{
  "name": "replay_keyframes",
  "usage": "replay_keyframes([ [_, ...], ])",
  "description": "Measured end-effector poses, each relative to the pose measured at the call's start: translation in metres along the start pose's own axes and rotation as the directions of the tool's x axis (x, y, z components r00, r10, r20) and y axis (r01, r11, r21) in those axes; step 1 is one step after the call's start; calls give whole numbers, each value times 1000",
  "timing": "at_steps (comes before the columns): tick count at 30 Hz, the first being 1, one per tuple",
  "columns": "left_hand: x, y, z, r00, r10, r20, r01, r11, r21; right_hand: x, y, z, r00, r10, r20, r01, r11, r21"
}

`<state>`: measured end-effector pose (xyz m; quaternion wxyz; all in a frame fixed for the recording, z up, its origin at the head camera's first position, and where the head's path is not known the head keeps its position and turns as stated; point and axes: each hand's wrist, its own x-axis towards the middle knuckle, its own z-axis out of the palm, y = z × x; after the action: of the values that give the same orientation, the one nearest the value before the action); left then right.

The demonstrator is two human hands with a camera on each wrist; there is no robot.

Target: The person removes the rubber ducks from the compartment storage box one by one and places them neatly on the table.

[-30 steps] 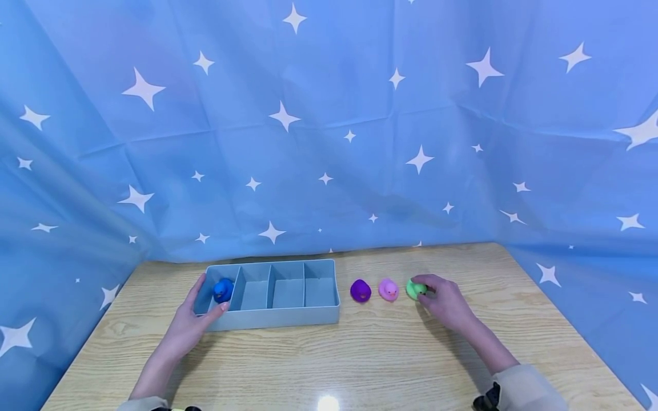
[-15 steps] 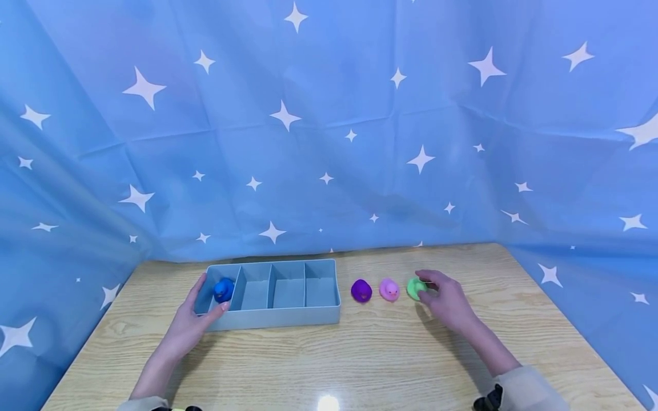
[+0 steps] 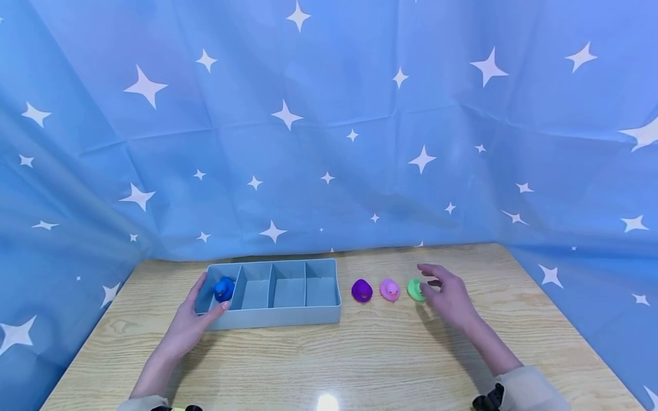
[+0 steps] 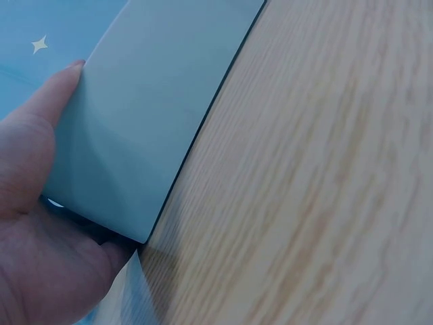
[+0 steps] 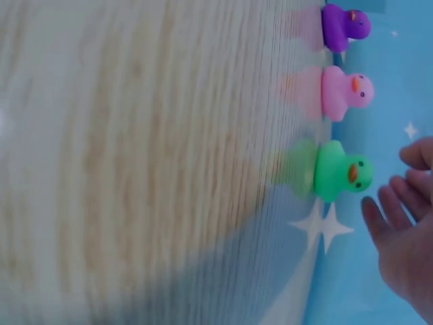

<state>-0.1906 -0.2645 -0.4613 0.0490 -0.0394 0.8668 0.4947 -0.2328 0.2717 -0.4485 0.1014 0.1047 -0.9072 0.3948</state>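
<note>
My left hand (image 3: 190, 314) grips the left end of a blue-grey divided box (image 3: 272, 317), its thumb against the front wall. The left wrist view shows that thumb on the box's wall (image 4: 149, 115); the other fingers are mostly hidden. A blue rubber duck (image 3: 223, 290) sits in the leftmost compartment. My right hand (image 3: 451, 299) hovers by a green rubber duck (image 3: 414, 290) with fingers loosely bent and nothing in them. In the right wrist view a gap separates the fingers from the green duck (image 5: 342, 172), which stands upright on the table.
Left of the green duck stand a pink rubber duck (image 3: 389, 290) and a purple rubber duck (image 3: 362, 291), in a row beside the box. All rest on a wooden table (image 3: 370, 365). A blue star-patterned cloth (image 3: 329, 142) hangs behind and at both sides.
My right hand has let go of the green duck; its fingers have spread and lifted slightly away. The duck stays in place. My left hand and the box have not moved.
</note>
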Motion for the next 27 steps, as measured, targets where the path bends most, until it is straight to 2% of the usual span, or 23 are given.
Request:
replay_keyframes([
  [7,0,-1,-1,1000,4,1,-4,1000,-4,-3,-14,4,998,-64,-8,64,998,13],
  [10,0,-2,-1,1000,8,1,-8,1000,-8,-2,-23,9,992,-122,-17,122,992,15],
  [15,0,-2,-1,1000,10,-1,-10,1000,-7,0,-36,17,973,-229,-28,230,973,2],
  [19,-1,-2,0,1000,17,-3,-17,1000,-12,-1,-47,22,966,-258,-25,258,966,-6],
  [27,-2,-1,1,1000,18,-11,-19,999,-26,-2,-65,28,932,-361,-33,360,933,-14],
])
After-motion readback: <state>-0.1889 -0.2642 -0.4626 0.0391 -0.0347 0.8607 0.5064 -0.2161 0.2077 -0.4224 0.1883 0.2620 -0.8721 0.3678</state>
